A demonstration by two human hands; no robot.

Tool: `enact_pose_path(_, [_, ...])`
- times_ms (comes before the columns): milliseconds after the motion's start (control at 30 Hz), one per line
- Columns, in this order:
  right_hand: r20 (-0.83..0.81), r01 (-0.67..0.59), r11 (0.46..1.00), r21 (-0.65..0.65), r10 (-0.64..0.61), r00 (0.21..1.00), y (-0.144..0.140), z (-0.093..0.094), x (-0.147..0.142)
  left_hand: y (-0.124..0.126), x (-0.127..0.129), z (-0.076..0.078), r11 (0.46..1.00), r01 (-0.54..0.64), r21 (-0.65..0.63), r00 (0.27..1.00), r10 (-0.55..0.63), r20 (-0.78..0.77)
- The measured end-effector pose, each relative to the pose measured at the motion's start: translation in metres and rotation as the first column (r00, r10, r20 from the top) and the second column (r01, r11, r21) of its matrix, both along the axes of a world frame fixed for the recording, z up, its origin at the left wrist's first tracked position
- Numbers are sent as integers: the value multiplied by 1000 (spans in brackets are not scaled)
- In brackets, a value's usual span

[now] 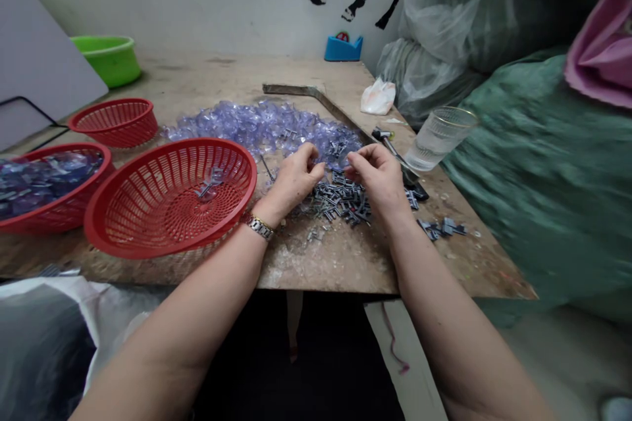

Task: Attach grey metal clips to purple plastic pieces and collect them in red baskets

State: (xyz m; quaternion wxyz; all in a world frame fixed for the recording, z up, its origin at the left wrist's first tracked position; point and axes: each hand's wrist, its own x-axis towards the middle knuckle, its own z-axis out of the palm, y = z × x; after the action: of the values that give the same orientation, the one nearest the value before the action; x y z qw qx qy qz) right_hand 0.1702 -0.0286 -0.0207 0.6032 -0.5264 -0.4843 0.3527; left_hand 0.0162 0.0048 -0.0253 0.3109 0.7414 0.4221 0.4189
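Our left hand (295, 179) and right hand (376, 176) pinched, seemingly, one small clip over the grey clips (340, 200); jostling might scatter them.

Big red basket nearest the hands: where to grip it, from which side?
Probably the red basket is best gripped on its near rim, coming from the table edge below. It sits tilted with the broad rolled lip exposed there; its mesh wall looks flimsy. The left hand is closest, and a few small pieces lie inside.
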Motion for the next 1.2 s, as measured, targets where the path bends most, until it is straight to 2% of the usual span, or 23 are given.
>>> enact_pose_path(133, [-83, -9, 1000, 21, 11, 996, 2, 0, 2, -1, -2, 3, 997, -26, 78, 991, 36, -128])
enact_pose_path(233, [-108, -28, 999, 39, 32, 994, 1, 1, 2, 0, -5, 5, 993, 101, 67, 973, -84, -217])
enact_pose_path(300, [-114, -41, 999, 33, 44, 992, 0, 1, 2, 0, -7, 5, 974, 216, 65, 945, -192, -265])
enact_pose_path(367, [-114, -50, 999, 17, 52, 992, -1, 3, 3, 1, -7, 6, 957, 281, 77, 930, -251, -270])
enact_pose_path(500, [-132, -93, 996, 12, 93, 987, -3, 4, 3, 1, -3, 6, 979, 190, 71, 976, -180, -122])
enact_pose_path(567, [-141, -138, 990, 8, 138, 980, -4, 4, 2, 0, -1, 5, 989, 146, 1, 989, -146, 2])
enact_pose_path(633, [-134, -175, 985, -5, 173, 976, -4, 4, 1, -2, 1, 6, 976, 187, -115, 978, -174, 117])
enact_pose_path(767, [-113, -184, 983, -13, 181, 977, -5, 6, -1, -8, 2, 9, 889, 349, -297, 910, -246, 334])
enact_pose_path(967, [-128, -202, 978, 56, 207, 970, -6, 5, -4, -12, -1, 14, 745, 524, -413, 786, -235, 573])
enact_pose_path(1067, [-93, -196, 980, 44, 199, 976, -7, 5, -6, -12, -2, 14, 710, 552, -438, 771, -234, 593])
enact_pose_path(1200, [29, -155, 987, 34, 154, 988, -5, 4, -3, -12, -1, 13, 693, 560, -454, 766, -224, 602])
